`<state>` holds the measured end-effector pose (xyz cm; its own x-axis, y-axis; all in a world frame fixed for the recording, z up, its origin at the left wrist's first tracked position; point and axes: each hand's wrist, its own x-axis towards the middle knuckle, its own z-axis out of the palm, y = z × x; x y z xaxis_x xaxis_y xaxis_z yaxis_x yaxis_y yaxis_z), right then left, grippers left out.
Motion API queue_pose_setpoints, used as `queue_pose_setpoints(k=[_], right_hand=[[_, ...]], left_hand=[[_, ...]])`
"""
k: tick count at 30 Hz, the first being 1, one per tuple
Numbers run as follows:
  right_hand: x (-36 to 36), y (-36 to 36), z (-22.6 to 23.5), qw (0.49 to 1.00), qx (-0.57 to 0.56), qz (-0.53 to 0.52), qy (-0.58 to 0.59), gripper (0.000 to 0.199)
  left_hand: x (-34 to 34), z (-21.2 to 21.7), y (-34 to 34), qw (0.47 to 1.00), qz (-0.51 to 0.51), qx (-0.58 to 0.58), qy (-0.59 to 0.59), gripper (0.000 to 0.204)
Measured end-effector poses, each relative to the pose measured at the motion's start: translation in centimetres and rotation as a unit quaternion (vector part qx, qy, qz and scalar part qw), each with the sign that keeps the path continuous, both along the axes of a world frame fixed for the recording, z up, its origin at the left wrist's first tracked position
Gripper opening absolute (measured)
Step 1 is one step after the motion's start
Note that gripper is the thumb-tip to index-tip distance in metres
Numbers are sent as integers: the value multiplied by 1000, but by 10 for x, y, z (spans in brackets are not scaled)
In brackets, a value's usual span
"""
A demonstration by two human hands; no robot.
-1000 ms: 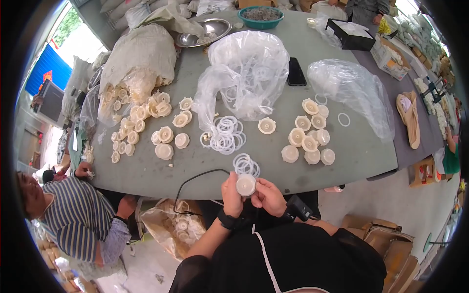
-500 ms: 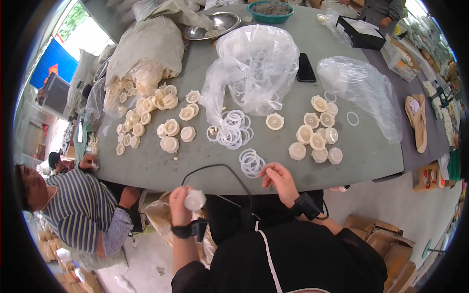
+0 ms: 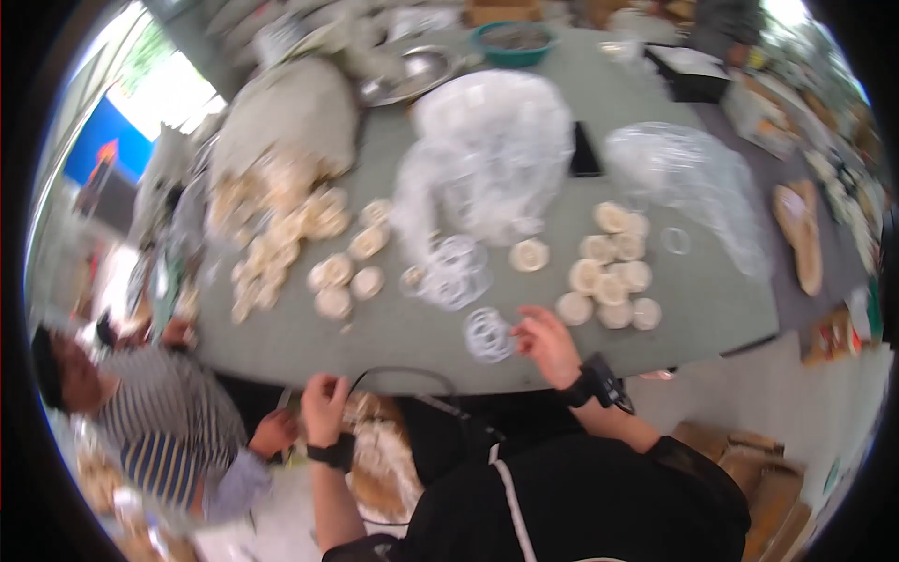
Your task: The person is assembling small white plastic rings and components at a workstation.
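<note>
My right hand (image 3: 548,342) hovers over the front edge of the grey-green table (image 3: 698,304), fingers apart, holding nothing. It is just right of a small heap of clear plastic rings (image 3: 487,334). My left hand (image 3: 323,405) is below the table edge, above an open bag of cream round pieces (image 3: 384,454) on the floor. Its fingers are curled, and blur hides whether it holds anything. A larger heap of clear rings (image 3: 454,272) lies further in. Cream discs (image 3: 609,276) are grouped to the right of my right hand.
More cream discs (image 3: 290,244) spill from a pale sack (image 3: 281,122) at the left. Two clear plastic bags (image 3: 496,150) (image 3: 684,178) and a dark phone (image 3: 585,150) lie mid-table. A person in a striped shirt (image 3: 159,426) crouches at the lower left.
My left hand carried a cream disc from the table edge down toward the floor bag. My right hand stayed at the small ring heap. The view has swung and blurred.
</note>
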<state>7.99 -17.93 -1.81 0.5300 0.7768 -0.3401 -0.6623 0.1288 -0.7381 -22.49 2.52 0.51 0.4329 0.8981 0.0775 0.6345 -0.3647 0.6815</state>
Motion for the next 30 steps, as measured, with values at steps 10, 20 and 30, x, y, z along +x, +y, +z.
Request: queue_pose_setpoints(k=[10, 20, 30], right_hand=[[129, -139, 158, 783, 399, -456, -143, 43], [176, -216, 253, 759, 457, -380, -267, 18], [14, -49, 45, 999, 0, 12, -53, 28]], left_hand=[[14, -24, 107, 939, -205, 171, 217, 67], [60, 42, 50, 951, -112, 231, 172, 29], [113, 53, -14, 972, -173, 113, -108, 40]])
